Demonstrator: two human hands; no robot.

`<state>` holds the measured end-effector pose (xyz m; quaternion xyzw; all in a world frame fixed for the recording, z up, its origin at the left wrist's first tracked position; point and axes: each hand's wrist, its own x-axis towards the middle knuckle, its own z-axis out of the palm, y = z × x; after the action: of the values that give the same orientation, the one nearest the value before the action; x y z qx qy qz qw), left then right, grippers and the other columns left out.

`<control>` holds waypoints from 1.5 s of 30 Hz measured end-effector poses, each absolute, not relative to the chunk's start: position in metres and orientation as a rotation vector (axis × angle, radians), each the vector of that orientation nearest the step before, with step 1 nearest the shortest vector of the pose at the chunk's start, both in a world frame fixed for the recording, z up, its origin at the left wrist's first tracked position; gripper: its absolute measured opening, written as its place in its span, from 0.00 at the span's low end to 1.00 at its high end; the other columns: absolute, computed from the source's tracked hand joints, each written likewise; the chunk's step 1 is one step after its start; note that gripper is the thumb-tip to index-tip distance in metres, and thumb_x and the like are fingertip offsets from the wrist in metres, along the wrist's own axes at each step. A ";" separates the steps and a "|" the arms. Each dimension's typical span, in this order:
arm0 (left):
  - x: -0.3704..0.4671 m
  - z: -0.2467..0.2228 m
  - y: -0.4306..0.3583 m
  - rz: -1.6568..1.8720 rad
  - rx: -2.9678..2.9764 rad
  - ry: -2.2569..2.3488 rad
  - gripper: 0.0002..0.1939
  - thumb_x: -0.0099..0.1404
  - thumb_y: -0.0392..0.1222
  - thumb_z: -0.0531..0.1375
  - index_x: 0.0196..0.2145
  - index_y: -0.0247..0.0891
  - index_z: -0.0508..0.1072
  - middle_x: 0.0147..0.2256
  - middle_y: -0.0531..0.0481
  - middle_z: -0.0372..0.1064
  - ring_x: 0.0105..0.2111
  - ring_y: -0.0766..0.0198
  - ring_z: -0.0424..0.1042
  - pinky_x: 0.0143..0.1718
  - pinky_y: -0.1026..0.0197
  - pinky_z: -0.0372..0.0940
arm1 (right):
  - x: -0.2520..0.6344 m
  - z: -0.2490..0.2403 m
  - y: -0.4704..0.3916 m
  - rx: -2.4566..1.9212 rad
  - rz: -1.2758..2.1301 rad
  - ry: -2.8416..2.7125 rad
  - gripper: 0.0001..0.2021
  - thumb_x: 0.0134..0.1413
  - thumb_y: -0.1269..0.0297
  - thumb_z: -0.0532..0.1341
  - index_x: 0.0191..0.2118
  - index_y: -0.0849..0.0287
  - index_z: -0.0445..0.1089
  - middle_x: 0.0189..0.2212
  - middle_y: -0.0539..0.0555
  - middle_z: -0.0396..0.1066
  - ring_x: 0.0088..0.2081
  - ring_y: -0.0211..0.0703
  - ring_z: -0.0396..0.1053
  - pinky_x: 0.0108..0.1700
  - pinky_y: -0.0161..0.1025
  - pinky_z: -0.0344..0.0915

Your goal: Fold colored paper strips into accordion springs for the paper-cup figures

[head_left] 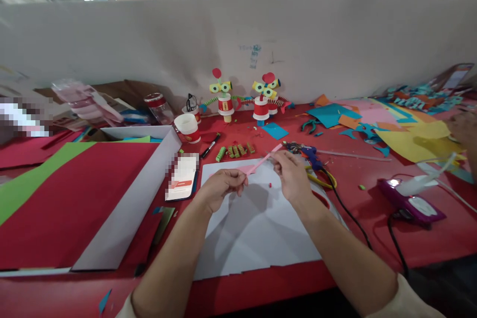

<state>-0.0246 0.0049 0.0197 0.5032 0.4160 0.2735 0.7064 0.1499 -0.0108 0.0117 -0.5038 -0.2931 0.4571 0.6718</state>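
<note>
A narrow pink paper strip (pixel 264 160) slants up to the right between my two hands, above white paper (pixel 257 228) on the red table. My left hand (pixel 225 186) pinches its lower end. At the upper end, the closed fingers of my right hand (pixel 288 171) grip the strip. Behind my left hand lies a pink paper piece (pixel 249 169), partly covered. A tiny red bit (pixel 270 185) rests on the white paper between the hands. Several folded green paper springs (pixel 234 151) lie just beyond the paper's far edge.
Paper-cup figures (pixel 225 105) stand near the back wall. At left are a box of coloured sheets (pixel 149 194), a phone (pixel 182 176) and a paper cup (pixel 187 128). To the right lie a glue gun (pixel 311 155), its black cord, coloured scraps and a purple power strip (pixel 410 203). Another person's hand (pixel 464 131) is far right.
</note>
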 end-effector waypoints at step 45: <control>-0.060 0.003 0.032 0.625 1.936 1.720 0.08 0.58 0.36 0.59 0.34 0.41 0.78 0.39 0.49 0.77 0.36 0.61 0.73 0.40 0.61 0.64 | 0.144 0.001 -0.021 -1.541 0.236 -2.437 0.11 0.59 0.71 0.54 0.36 0.58 0.74 0.36 0.55 0.76 0.40 0.46 0.70 0.45 0.41 0.60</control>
<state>-0.0598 0.0318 0.0027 0.7061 0.6274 0.2278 0.2364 0.1443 -0.0208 0.0012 -0.5286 -0.8359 0.0808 0.1240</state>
